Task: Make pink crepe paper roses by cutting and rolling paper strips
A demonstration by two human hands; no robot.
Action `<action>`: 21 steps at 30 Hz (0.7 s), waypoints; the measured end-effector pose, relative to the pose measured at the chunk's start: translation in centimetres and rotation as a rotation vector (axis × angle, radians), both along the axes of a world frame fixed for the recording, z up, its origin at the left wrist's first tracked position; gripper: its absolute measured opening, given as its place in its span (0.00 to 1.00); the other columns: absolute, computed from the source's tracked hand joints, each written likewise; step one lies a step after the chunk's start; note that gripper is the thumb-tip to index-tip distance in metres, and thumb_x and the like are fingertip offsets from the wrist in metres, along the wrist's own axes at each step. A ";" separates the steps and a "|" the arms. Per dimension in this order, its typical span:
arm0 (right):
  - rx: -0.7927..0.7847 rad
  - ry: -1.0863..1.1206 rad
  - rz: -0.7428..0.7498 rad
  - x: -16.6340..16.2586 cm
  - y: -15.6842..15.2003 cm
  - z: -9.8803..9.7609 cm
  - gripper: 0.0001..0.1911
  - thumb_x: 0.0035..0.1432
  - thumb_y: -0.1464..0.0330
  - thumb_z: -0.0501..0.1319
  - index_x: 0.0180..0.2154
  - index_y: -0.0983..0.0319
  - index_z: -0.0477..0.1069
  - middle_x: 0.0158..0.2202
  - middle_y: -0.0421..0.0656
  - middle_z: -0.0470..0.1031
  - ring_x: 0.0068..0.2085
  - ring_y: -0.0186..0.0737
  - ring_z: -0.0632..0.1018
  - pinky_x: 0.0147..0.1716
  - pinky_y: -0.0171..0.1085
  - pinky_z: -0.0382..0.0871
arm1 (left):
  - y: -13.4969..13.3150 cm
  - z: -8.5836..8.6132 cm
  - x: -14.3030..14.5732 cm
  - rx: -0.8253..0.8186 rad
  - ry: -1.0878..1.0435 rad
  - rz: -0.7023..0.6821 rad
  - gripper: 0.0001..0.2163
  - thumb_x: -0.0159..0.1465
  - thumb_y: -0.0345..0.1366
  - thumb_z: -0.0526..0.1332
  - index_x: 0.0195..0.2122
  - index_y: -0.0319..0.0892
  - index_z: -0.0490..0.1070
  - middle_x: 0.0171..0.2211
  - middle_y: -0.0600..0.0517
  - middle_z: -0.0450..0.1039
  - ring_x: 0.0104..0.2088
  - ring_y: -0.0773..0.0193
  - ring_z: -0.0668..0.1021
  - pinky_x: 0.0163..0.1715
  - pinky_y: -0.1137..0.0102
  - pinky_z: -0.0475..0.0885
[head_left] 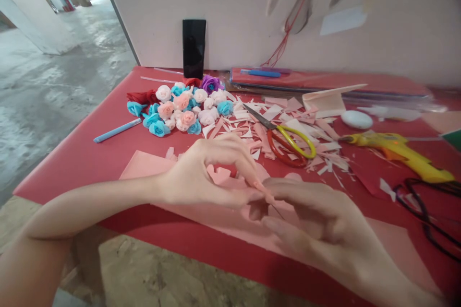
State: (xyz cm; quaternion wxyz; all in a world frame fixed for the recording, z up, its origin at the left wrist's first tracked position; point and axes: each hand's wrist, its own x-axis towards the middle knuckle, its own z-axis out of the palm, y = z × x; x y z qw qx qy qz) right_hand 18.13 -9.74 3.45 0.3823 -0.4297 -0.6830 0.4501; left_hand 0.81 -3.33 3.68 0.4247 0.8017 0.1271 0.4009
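Over the front of the red table, my left hand [212, 168] pinches a small piece of pink paper [267, 194] between thumb and fingertips. My right hand [324, 220] meets it from the right, its fingers closed around the same piece, and partly hides it. A long pink paper sheet [140, 165] lies under both hands, with several cut pink pieces on it. Just beyond my hands, scissors [293, 141] with one yellow and one red handle rest on a pile of pink and white paper scraps [248, 124].
Paper roses [187, 117] in several colours crowd the back left beside a blue pen [117, 130]. A black phone [194, 48] leans on the white board behind. At the right lie a yellow glue gun [403, 151], a white egg-shaped piece [356, 119] and a dark cord [425, 211].
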 end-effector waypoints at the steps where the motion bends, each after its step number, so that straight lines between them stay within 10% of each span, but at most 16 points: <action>1: 0.091 -0.033 -0.032 -0.1 -0.1 0.1 0.05 0.48 0.71 0.61 0.31 0.55 0.71 0.25 0.36 0.75 0.25 0.32 0.75 0.23 0.27 0.70 | -0.1 -0.1 0.0 -0.003 -0.004 0.006 0.04 0.51 0.26 0.64 0.25 0.38 0.69 0.26 0.51 0.75 0.29 0.70 0.73 0.38 0.70 0.68; 7: 0.370 -0.163 -0.151 -0.6 -0.1 0.5 0.04 0.50 0.72 0.59 0.25 0.59 0.69 0.24 0.36 0.76 0.21 0.29 0.74 0.23 0.22 0.69 | -0.6 -0.2 0.4 -0.010 -0.034 0.031 0.06 0.50 0.25 0.64 0.22 0.37 0.66 0.24 0.51 0.73 0.27 0.70 0.72 0.36 0.68 0.67; 21: 0.341 -0.169 -0.063 -0.7 0.1 1.5 0.14 0.57 0.75 0.52 0.21 0.64 0.69 0.18 0.40 0.70 0.19 0.30 0.71 0.20 0.27 0.64 | -0.9 0.3 0.2 0.065 0.063 0.082 0.04 0.53 0.27 0.62 0.27 0.39 0.67 0.26 0.51 0.72 0.30 0.68 0.72 0.35 0.69 0.68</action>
